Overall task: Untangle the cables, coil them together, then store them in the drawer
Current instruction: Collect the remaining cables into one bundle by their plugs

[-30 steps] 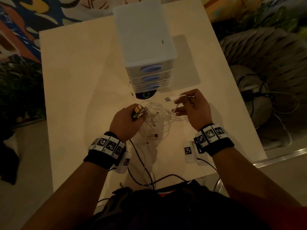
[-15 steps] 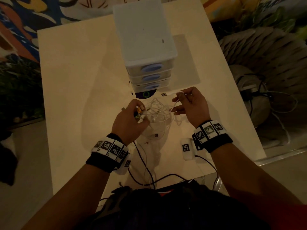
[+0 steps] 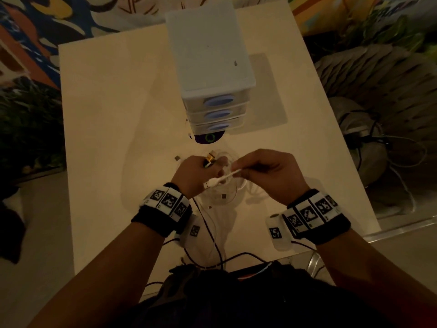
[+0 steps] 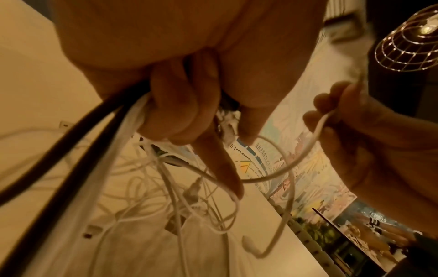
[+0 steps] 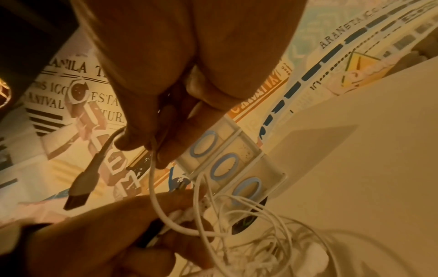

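A tangle of thin white cables [image 3: 227,190] [image 4: 170,196] [image 5: 260,234] hangs over the pale table [image 3: 113,129]. My left hand [image 3: 198,174] [image 4: 180,116] grips a bunch of these cables, with a yellow-tipped connector [image 3: 210,158] sticking out of the fist. My right hand [image 3: 264,171] [image 5: 161,135] pinches a single white cable just behind its USB plug [image 3: 210,183] [image 5: 83,185], which points toward the left wrist. The white drawer unit [image 3: 212,67] [image 5: 227,163] with three blue handles stands closed beyond the hands.
A dark round disc [image 3: 208,138] lies at the foot of the drawers. Black leads [image 3: 212,240] run from the wrist bands off the table's near edge. A grey ribbed pouf [image 3: 378,79] and loose wires [image 3: 378,147] sit on the floor to the right.
My right hand has swung its cable end from near the drawers back toward me, so the plug now lies over my left hand. The hands have closed together.
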`<action>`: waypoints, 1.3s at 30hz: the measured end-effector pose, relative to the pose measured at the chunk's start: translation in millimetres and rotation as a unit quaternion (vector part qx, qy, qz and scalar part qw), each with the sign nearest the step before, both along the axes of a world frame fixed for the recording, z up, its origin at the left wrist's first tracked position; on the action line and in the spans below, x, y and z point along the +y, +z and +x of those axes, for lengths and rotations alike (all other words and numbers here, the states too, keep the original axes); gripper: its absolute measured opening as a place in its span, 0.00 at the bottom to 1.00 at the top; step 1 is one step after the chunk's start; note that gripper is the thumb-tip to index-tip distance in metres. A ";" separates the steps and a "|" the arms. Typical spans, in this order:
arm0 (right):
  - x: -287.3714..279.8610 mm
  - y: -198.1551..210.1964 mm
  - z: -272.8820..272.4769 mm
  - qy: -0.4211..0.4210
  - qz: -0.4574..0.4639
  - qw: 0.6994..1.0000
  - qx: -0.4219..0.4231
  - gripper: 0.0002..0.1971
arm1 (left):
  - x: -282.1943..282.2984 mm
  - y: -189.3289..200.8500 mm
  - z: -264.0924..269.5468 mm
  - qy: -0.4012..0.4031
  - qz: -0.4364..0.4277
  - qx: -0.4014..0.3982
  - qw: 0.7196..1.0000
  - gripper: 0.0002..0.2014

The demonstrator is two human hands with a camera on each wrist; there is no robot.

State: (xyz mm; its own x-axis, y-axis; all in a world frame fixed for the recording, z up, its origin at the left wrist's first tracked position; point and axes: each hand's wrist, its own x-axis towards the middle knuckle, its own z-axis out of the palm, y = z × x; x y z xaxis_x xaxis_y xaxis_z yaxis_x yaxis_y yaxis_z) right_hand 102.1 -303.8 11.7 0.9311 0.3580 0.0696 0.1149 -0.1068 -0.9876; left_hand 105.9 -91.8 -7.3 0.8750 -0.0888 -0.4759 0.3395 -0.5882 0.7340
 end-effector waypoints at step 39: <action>32.4 -38.1 18.7 -0.077 -0.142 0.982 0.103 0.05 | 28.9 11.3 -14.9 0.198 -0.120 -0.055 0.971 0.10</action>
State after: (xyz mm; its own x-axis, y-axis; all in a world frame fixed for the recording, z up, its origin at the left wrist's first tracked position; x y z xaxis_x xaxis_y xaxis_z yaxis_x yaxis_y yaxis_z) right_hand 120.8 -271.4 -26.4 0.9599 0.1892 -0.2071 -0.1224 -0.3816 -0.9162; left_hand 91.0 -62.9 4.0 0.9077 0.1682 -0.3844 0.4157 -0.2351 0.8786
